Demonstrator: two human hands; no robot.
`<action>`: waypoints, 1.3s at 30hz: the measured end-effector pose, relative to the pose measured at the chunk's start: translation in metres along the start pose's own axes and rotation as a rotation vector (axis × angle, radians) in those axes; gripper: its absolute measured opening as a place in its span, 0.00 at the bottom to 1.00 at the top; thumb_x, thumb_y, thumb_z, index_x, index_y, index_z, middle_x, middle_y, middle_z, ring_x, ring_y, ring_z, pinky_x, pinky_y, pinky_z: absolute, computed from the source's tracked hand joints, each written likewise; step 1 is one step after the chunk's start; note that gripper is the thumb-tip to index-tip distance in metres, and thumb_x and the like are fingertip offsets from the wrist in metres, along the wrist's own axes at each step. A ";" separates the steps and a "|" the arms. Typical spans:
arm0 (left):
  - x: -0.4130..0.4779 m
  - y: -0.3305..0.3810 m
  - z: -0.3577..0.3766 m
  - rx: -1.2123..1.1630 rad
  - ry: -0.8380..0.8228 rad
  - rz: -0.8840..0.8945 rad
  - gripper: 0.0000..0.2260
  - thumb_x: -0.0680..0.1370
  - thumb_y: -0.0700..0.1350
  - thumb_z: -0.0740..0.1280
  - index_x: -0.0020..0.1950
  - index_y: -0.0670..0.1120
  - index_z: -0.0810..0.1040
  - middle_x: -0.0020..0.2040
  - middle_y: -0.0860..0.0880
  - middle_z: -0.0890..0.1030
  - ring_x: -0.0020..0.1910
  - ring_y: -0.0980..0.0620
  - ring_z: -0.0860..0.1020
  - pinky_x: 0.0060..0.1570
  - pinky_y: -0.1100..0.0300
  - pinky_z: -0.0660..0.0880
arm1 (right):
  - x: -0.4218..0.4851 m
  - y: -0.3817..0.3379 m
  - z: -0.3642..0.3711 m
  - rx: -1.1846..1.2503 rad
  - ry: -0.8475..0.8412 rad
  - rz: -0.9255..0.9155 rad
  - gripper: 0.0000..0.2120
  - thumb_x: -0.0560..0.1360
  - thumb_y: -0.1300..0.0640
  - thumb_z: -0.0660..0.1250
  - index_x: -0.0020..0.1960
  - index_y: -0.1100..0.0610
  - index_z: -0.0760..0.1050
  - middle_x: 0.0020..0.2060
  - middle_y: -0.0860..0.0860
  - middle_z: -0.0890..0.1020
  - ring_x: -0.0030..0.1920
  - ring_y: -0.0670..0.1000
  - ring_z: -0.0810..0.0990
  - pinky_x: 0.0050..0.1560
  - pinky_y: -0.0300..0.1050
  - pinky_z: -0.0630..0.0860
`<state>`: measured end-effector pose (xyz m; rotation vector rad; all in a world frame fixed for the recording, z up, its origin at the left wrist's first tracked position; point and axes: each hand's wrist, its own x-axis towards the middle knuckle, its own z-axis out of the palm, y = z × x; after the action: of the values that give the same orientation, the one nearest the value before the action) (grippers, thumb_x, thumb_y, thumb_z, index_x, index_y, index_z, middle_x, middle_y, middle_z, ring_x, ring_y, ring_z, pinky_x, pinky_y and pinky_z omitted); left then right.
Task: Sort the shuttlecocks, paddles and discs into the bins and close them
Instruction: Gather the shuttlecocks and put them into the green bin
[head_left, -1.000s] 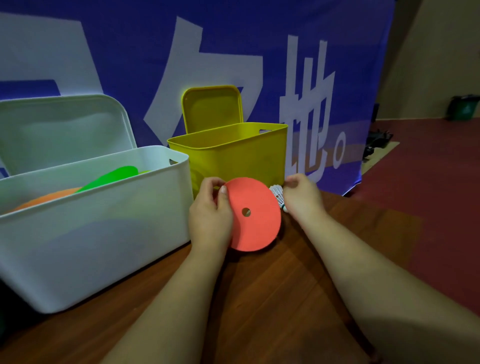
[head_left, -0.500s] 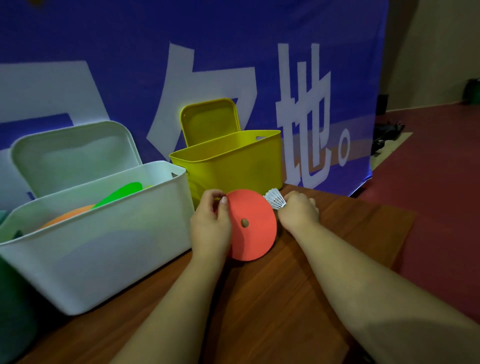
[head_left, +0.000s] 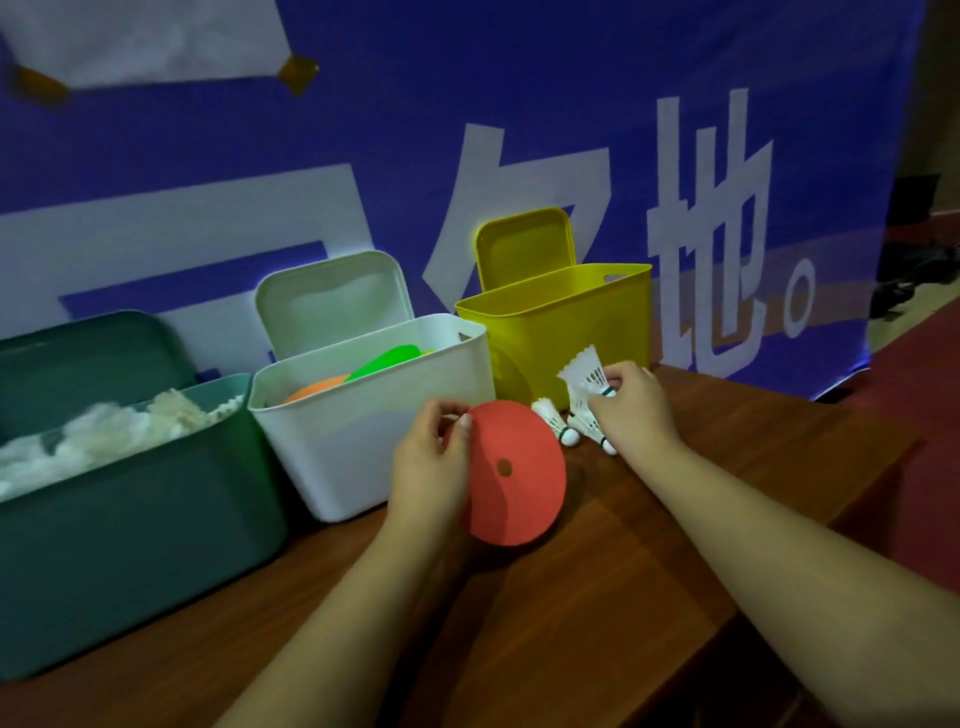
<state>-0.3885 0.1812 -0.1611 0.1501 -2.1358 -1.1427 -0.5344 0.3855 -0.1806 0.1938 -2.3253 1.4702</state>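
Head view. Listener: What do the hands hold?

Describer: The left hand (head_left: 431, 467) pinches the rim of a red disc (head_left: 519, 483), thumb on its face, and holds it tilted just above the wooden table (head_left: 623, 571). The right hand (head_left: 634, 410), at two o'clock from the disc, pinches a white shuttlecock (head_left: 584, 371) near its cork end, feathers pointing up.

Listener: Has anything changed?

Describer: Yes. A second ago the right hand was low on the table behind the disc; now it has lifted that shuttlecock clear. Two more shuttlecocks (head_left: 555, 423) lie on the table just below it. The view has also swung left, so a green bin (head_left: 130, 519) at nine o'clock now shows, with a heap of white shuttlecocks (head_left: 104, 436) inside.

Listener: And for the sorting?

Describer: Both hands are loaded. The disc likely belongs in the white bin (head_left: 374, 426) at ten o'clock, where flat orange and green pieces (head_left: 387, 358) already lie, and the shuttlecock in the green bin. The yellow bin (head_left: 561, 332) at twelve o'clock hides its contents. All three lids stand up, so closing is not yet begun
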 end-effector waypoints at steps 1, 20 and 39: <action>-0.004 0.001 -0.016 -0.006 0.017 -0.010 0.05 0.83 0.45 0.67 0.50 0.55 0.78 0.44 0.59 0.82 0.42 0.67 0.78 0.42 0.66 0.71 | -0.010 -0.012 0.003 0.044 -0.009 -0.017 0.14 0.76 0.62 0.71 0.61 0.56 0.79 0.58 0.53 0.79 0.53 0.53 0.80 0.46 0.42 0.73; -0.107 0.003 -0.338 -0.136 0.256 -0.359 0.04 0.81 0.47 0.72 0.49 0.47 0.85 0.38 0.48 0.85 0.34 0.51 0.82 0.32 0.55 0.81 | -0.176 -0.233 0.135 0.219 -0.368 -0.355 0.21 0.74 0.57 0.74 0.67 0.53 0.77 0.51 0.47 0.83 0.51 0.51 0.82 0.55 0.45 0.76; -0.065 -0.002 -0.522 0.330 0.833 -0.047 0.05 0.78 0.47 0.71 0.52 0.51 0.85 0.43 0.54 0.85 0.43 0.58 0.83 0.41 0.61 0.81 | -0.227 -0.389 0.245 0.296 -0.317 -0.711 0.35 0.78 0.59 0.67 0.79 0.37 0.60 0.46 0.49 0.79 0.41 0.53 0.78 0.45 0.47 0.76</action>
<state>-0.0125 -0.1524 -0.0057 0.6974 -1.5383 -0.5740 -0.2636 -0.0247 -0.0346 1.2647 -1.9035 1.4431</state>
